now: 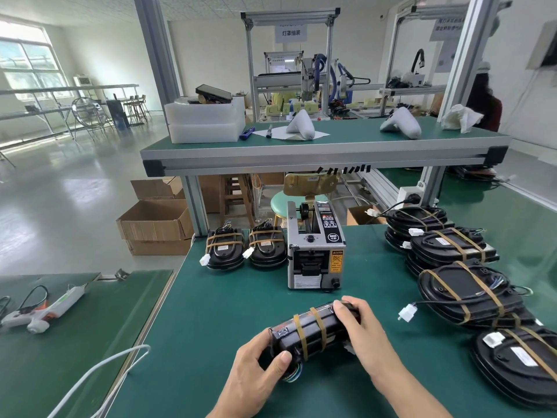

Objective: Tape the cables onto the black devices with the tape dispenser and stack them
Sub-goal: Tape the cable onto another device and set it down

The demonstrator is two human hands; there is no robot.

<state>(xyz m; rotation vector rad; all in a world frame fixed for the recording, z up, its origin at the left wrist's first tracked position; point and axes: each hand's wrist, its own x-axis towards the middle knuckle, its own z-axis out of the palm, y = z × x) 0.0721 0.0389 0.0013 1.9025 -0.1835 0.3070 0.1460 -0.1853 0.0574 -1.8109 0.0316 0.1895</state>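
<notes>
Two hands hold one black device (313, 331) at 6 o'clock.
Left hand (256, 362) and right hand (360, 325) grip its ends; dispenser (315, 250) at 12 o'clock says "CAUTION", smaller labels unreadable.

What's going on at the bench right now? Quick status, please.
Left hand and right hand both grip one black device, tilted on edge. Dispenser just behind it. Nothing in between.

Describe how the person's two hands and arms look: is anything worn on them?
Both hands are bare: the left hand and the right hand show no gloves, rings or watch. Both forearms are uncovered as far as the picture's lower edge; no sleeve is visible. Fingernails are short and unpainted.
</notes>
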